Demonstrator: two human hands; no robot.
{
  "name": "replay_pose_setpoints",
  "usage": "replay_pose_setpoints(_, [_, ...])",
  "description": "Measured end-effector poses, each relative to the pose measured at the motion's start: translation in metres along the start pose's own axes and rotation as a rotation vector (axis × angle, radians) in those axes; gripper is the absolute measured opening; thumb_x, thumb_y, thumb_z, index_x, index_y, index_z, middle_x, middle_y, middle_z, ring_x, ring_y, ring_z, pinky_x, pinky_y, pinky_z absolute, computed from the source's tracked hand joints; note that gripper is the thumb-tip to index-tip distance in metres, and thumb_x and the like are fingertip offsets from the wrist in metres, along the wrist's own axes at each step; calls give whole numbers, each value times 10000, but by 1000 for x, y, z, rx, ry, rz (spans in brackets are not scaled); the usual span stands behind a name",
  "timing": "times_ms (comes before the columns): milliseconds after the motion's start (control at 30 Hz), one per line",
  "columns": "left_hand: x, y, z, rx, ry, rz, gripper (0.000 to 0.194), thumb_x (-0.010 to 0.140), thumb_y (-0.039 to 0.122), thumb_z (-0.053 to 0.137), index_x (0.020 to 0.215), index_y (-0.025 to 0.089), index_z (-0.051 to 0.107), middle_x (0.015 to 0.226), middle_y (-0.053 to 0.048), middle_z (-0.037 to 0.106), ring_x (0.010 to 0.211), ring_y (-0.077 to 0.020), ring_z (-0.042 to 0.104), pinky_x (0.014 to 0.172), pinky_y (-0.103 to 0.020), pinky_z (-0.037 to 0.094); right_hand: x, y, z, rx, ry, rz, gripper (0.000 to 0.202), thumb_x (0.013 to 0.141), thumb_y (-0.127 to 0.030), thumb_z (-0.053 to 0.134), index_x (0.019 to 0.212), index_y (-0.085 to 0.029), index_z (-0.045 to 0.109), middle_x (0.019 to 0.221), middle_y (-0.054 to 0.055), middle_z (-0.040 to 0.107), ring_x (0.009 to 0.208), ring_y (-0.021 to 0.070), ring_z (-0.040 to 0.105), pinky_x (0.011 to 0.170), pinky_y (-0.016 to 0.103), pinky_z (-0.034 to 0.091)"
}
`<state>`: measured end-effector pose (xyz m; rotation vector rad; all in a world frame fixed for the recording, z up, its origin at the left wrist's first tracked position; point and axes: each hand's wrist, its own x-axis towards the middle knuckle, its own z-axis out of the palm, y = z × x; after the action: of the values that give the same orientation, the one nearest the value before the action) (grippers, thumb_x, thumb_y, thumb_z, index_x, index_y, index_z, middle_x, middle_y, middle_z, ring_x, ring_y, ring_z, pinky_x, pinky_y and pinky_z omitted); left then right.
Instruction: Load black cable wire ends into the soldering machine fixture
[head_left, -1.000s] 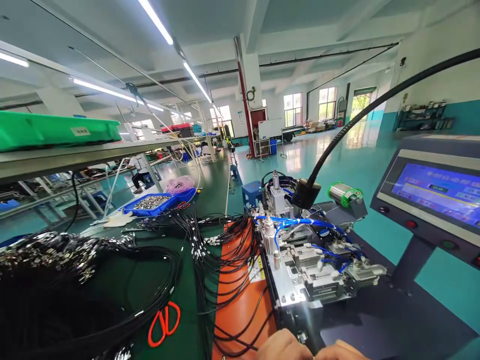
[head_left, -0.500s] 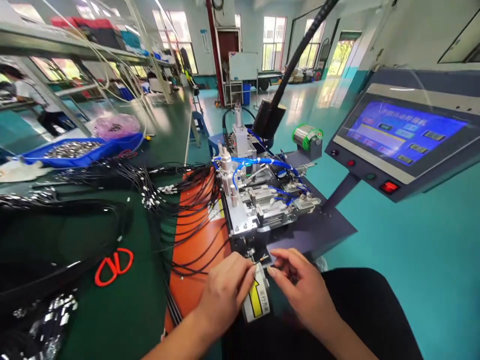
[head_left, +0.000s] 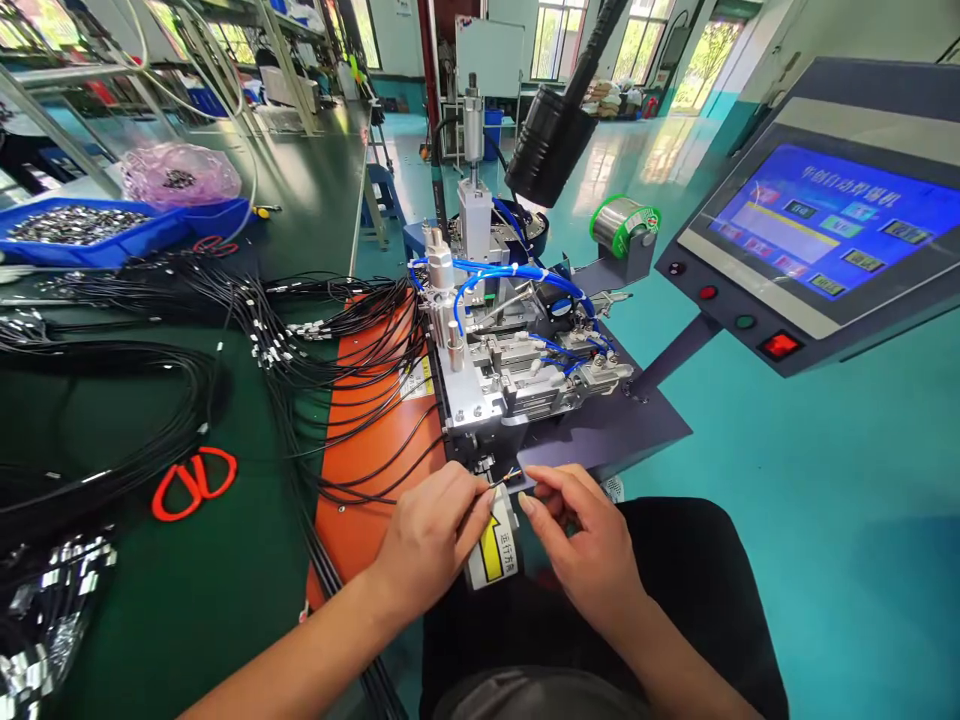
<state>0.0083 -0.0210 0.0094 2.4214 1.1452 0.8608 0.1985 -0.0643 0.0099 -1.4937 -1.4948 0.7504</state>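
Observation:
My left hand (head_left: 439, 530) is closed in a pinch on a thin black cable (head_left: 496, 484), whose fine stripped wire ends poke out past the fingertips toward the right. Close to those wire ends is my right hand (head_left: 581, 535), its thumb and forefinger apart and the other fingers curled; no object shows in the gap. Under the left fingertips sits a white round cover with a yellow arrow (head_left: 491, 550). Just beyond both hands stands the front of a metal bench machine (head_left: 480, 405) with blue air tubes.
Many black cables (head_left: 360, 360) lie across an orange mat (head_left: 341, 540) on the left. Red-handled scissors (head_left: 195, 485) rest on the green table. A blue tray (head_left: 75, 225) holds small metal parts. A control screen (head_left: 832, 220) stands right, near a solder spool (head_left: 622, 225). A black lamp (head_left: 551, 145) hangs above.
The camera view has tilted down and shifted, so the scene sits higher and farther left. Both hands keep nearly the same pose around the wire ends.

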Motion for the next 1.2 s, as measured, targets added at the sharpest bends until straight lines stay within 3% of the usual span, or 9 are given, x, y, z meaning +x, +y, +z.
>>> replay_pose_setpoints(267, [-3, -2, 2, 16, 40, -9, 142, 969, 209, 486, 921, 155, 609, 805, -40, 576, 746, -150, 539, 677, -270, 462, 5, -1, -3, 47, 7, 55, 202, 919, -304, 589, 1082, -238, 688, 943, 43, 637, 781, 168, 603, 693, 286, 503])
replay_pose_setpoints(733, [-3, -4, 3, 27, 52, -13, 125, 965, 206, 480, 919, 161, 587, 802, -37, 563, 751, -155, 532, 665, -274, 454, 9, -5, -7, 207, -127, 178, 242, 924, -377, 579, 1023, -218, 732, 873, 46, 657, 708, 159, 602, 579, 251, 470])
replay_pose_setpoints(1200, [-3, -4, 3, 73, 55, 15, 157, 965, 199, 463, 875, 164, 587, 787, -35, 552, 732, -152, 528, 653, -271, 454, 9, -7, -7, 185, -95, 206, 238, 923, -392, 578, 1002, -207, 707, 854, 37, 630, 655, 141, 564, 566, 249, 454])
